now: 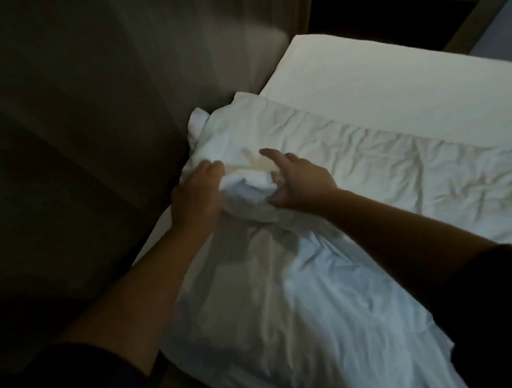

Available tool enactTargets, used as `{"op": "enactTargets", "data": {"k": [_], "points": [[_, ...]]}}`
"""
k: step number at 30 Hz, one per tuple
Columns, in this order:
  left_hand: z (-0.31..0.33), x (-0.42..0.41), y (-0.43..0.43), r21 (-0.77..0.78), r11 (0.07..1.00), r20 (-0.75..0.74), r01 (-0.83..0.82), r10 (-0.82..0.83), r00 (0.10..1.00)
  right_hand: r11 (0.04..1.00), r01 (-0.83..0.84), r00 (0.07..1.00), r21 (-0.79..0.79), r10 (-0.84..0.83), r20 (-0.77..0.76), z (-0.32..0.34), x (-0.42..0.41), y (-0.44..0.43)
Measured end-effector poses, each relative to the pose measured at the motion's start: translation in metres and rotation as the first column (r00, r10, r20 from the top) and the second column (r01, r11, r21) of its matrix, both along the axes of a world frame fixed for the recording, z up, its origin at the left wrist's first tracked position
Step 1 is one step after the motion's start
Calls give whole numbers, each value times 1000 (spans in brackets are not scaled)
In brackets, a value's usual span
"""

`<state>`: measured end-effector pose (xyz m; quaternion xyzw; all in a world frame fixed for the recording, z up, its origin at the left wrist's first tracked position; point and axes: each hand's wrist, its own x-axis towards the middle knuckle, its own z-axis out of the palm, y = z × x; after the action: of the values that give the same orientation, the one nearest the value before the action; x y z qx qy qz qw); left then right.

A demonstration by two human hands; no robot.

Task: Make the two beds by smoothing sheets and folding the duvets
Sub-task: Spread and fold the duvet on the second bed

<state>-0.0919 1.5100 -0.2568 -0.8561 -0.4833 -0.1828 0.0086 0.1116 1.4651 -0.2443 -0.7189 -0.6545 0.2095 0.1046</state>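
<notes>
A white duvet (pixel 353 169) lies crumpled across a bed, with more of it bunched toward me. Beyond it the white sheet (pixel 392 78) over the mattress lies smooth. Near the bed's left edge, both hands hold a bunched corner of the duvet (pixel 248 194). My left hand (pixel 197 195) grips the bunch from the left, fingers curled into the cloth. My right hand (pixel 299 181) grips it from the right, thumb pressed in and index finger pointing out over the duvet. Both forearms are bare below dark sleeves.
A dark padded wall or headboard (pixel 77 130) runs along the bed's left side, close to my left hand. A dark wooden nightstand (pixel 387 6) with a lit top stands beyond the far corner of the bed. The room is dim.
</notes>
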Motion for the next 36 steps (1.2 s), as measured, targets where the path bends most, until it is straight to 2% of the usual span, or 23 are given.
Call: {"op": "enactTargets", "data": {"k": [1,4,6,8,9,10,11,12,15,18,22,25,27,32,34,36], "points": [[5,8,18,-83,992,-6,-95,95,995,999,33,999,-23,-33,-22,-3,-5,10],[-2,7,57,-172,957,-36,-232,229,973,971,235,972,-44,-236,-14,-16,6,46],[-20,-3,74,-189,936,26,-296,307,951,914,406,913,-10,-406,-46,-19,26,68],[-46,-9,89,-278,918,94,-283,319,943,829,558,829,50,-554,-74,-16,47,87],[-57,-9,97,-327,922,40,-210,235,971,774,629,777,66,-624,-88,-13,58,96],[-69,-6,107,-348,935,-94,-67,37,995,715,696,717,72,-687,-115,-11,69,103],[-81,1,115,-401,911,-197,93,-185,963,652,755,655,70,-742,-142,-7,80,108],[-92,7,125,-450,872,-245,193,-328,912,591,803,595,75,-787,-165,-4,90,111],[-116,31,152,-427,868,-304,253,-401,864,452,883,468,125,-860,-205,5,117,109],[-134,46,171,-378,898,-346,224,-361,866,389,910,411,140,-888,-207,8,133,99],[-147,62,197,-486,870,-298,84,-255,920,409,903,429,132,-877,-217,-5,139,87],[-148,63,205,-568,819,-326,81,-314,891,496,865,502,81,-845,-186,-17,132,84],[-149,64,209,-606,795,-307,40,-280,910,562,825,562,59,-806,-185,-24,127,84],[-146,78,191,-518,855,-246,28,-180,952,637,771,622,13,-748,-233,-31,121,80],[-136,73,184,-557,830,-233,34,-195,953,655,756,635,12,-728,-260,-28,116,77],[-124,70,181,-644,764,-184,44,-210,960,669,743,639,4,-708,-299,-23,112,75]]}}
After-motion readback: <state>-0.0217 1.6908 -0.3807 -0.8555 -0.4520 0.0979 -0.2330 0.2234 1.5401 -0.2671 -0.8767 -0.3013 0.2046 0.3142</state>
